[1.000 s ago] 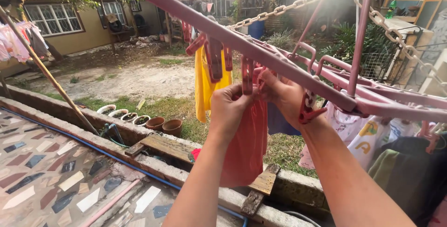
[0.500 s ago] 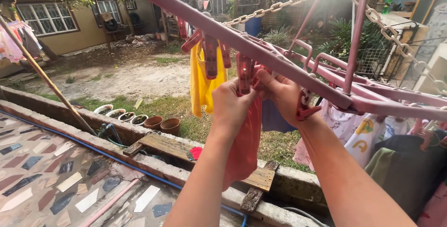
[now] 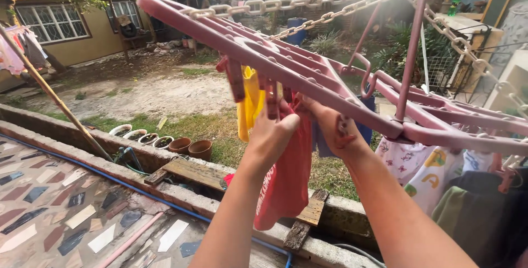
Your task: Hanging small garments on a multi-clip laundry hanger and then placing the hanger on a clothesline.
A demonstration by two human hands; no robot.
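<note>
Cloth, the red shirt (image 3: 286, 174), hangs straight down from your left hand (image 3: 272, 136) and right hand (image 3: 335, 127), both pinching its top edge just under the pink rack (image 3: 264, 53).

left hand (image 3: 269, 136): up high, fingers curled shut | right hand (image 3: 335, 127): up beside it, fingers pinched | both arms: reaching up

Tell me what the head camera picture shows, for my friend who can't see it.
Both hands, the left hand and right hand, reach up and grip the top of a red garment under a pink hanging clip rack. A yellow cloth hangs beside it, with more clothes on the right and a yard with flower pots below.
</note>
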